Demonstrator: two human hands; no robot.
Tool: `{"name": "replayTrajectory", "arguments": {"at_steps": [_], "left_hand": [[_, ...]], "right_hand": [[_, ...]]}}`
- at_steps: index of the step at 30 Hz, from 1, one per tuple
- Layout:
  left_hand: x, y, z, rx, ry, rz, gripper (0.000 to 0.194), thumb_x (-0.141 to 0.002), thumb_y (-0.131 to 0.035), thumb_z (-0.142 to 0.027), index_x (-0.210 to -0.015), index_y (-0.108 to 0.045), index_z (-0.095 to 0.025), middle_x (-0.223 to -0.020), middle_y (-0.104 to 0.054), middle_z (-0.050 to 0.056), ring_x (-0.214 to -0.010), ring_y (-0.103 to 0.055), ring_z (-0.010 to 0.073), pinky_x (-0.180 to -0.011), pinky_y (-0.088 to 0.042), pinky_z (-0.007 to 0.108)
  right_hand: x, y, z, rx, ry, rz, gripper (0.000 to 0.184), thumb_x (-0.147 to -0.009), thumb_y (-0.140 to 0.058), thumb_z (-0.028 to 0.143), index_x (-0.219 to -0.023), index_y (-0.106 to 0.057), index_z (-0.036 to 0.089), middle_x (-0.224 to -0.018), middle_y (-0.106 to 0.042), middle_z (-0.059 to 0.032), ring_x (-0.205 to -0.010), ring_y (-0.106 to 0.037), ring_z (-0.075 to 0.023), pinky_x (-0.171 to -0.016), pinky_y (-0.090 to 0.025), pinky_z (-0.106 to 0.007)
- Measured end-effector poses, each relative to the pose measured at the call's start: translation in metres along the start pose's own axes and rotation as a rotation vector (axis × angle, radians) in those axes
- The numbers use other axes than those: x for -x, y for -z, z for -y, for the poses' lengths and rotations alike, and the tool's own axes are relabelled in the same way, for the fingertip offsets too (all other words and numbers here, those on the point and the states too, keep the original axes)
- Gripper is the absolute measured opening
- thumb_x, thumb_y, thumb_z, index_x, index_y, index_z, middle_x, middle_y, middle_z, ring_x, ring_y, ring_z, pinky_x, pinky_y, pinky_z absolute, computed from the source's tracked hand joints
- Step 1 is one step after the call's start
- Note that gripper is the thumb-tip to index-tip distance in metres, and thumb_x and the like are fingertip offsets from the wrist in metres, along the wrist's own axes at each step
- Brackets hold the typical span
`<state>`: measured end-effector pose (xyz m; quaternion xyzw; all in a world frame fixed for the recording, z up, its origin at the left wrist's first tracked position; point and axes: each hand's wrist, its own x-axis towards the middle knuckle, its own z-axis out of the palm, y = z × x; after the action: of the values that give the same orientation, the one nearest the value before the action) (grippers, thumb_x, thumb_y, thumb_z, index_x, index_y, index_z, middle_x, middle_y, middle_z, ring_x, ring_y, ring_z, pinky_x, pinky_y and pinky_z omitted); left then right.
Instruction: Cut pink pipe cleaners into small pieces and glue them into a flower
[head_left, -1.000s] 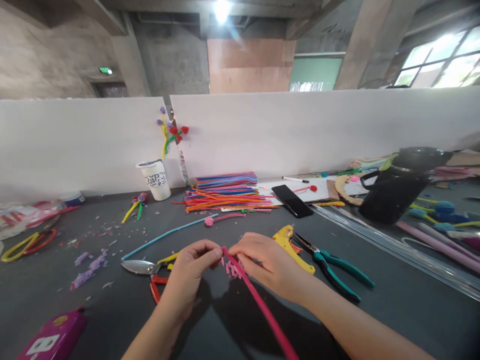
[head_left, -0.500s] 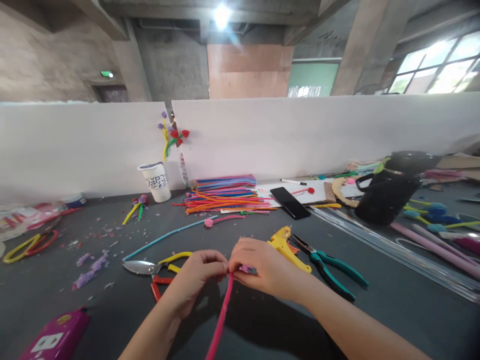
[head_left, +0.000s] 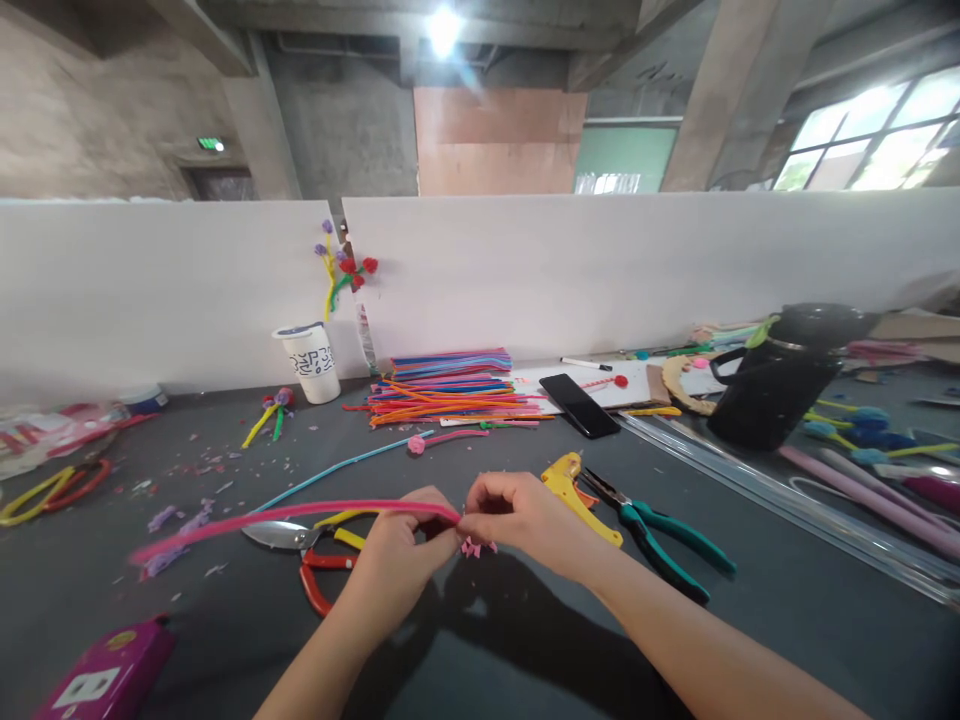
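A long pink pipe cleaner (head_left: 285, 512) stretches out to the left from between my fingertips. My left hand (head_left: 416, 545) pinches it near its right end, with the stem running over the fingers. Close against it, my right hand (head_left: 506, 515) grips the same end between thumb and fingers. The very tip is hidden by the fingertips. Small pink scraps (head_left: 476, 547) show just under my right hand. Scissors with red and yellow handles (head_left: 319, 580) lie partly behind my left hand. Beyond my right hand rests a yellow glue gun (head_left: 566, 485).
Green-handled pliers (head_left: 667, 535) lie at the right, near a phone (head_left: 580, 405) and a black jug (head_left: 780, 380). Bundled pipe cleaners (head_left: 450, 400) lie at the back beside a white cup (head_left: 311, 365). A purple device (head_left: 112, 665) sits front left; a blue pipe cleaner (head_left: 337, 468) lies behind the scissors.
The pink pipe cleaner has swung from pointing down toward me to pointing left across the scissors. Both hands have stayed together at its end, with their fingers shifted.
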<state>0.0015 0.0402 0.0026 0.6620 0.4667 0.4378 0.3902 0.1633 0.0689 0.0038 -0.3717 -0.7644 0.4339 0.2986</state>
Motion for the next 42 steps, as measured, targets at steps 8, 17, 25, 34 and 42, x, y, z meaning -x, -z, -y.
{"name": "replayTrajectory", "arguments": {"at_steps": [8, 17, 25, 34, 42], "left_hand": [[0.001, 0.001, -0.006, -0.007, -0.015, -0.019, 0.014, -0.067, -0.055, -0.012, -0.054, -0.059, -0.018, -0.061, -0.055, 0.000, -0.062, -0.050, 0.0151, -0.060, -0.036, 0.024], [0.002, -0.001, -0.002, 0.116, 0.199, 0.005, 0.010, -0.064, -0.058, -0.015, -0.055, -0.061, -0.018, -0.058, -0.053, -0.002, -0.061, -0.048, 0.0149, -0.058, -0.035, 0.024], [-0.001, -0.002, 0.002, 0.190, 0.338, -0.039, 0.009, -0.064, -0.061, -0.023, -0.059, -0.064, -0.016, -0.055, -0.054, -0.002, -0.056, -0.047, 0.0127, -0.057, -0.036, 0.024], [0.000, -0.002, 0.001, 0.016, 0.165, -0.050, 0.009, -0.066, -0.058, -0.019, -0.059, -0.062, -0.017, -0.062, -0.056, 0.000, -0.064, -0.052, 0.0153, -0.061, -0.038, 0.025], [0.006, -0.005, -0.001, -0.240, -0.157, -0.115, 0.012, -0.069, -0.053, -0.012, -0.060, -0.058, -0.018, -0.064, -0.055, 0.000, -0.062, -0.052, 0.0141, -0.059, -0.040, 0.025]], "right_hand": [[0.003, 0.002, 0.007, 0.010, -0.012, -0.040, 0.018, -0.077, -0.047, 0.020, -0.062, -0.056, 0.018, -0.057, -0.058, 0.0026, -0.055, -0.052, -0.0101, -0.050, -0.039, -0.019], [0.005, 0.000, 0.010, 0.121, 0.103, -0.065, 0.008, -0.071, -0.051, 0.013, -0.066, -0.054, 0.019, -0.064, -0.056, 0.0035, -0.061, -0.051, -0.0103, -0.058, -0.040, -0.021], [0.004, -0.005, 0.003, 0.265, 0.187, -0.143, 0.010, -0.074, -0.048, 0.012, -0.067, -0.050, 0.019, -0.064, -0.054, 0.0035, -0.062, -0.049, -0.0107, -0.057, -0.036, -0.021], [0.007, -0.005, 0.007, 0.332, 0.237, -0.187, 0.011, -0.070, -0.051, 0.010, -0.065, -0.049, 0.019, -0.063, -0.052, 0.0029, -0.062, -0.046, -0.0120, -0.060, -0.033, -0.024], [0.004, -0.004, 0.004, 0.134, 0.133, -0.126, 0.014, -0.074, -0.048, 0.011, -0.062, -0.047, 0.018, -0.057, -0.049, 0.0049, -0.055, -0.045, -0.0090, -0.050, -0.034, -0.019]]}}
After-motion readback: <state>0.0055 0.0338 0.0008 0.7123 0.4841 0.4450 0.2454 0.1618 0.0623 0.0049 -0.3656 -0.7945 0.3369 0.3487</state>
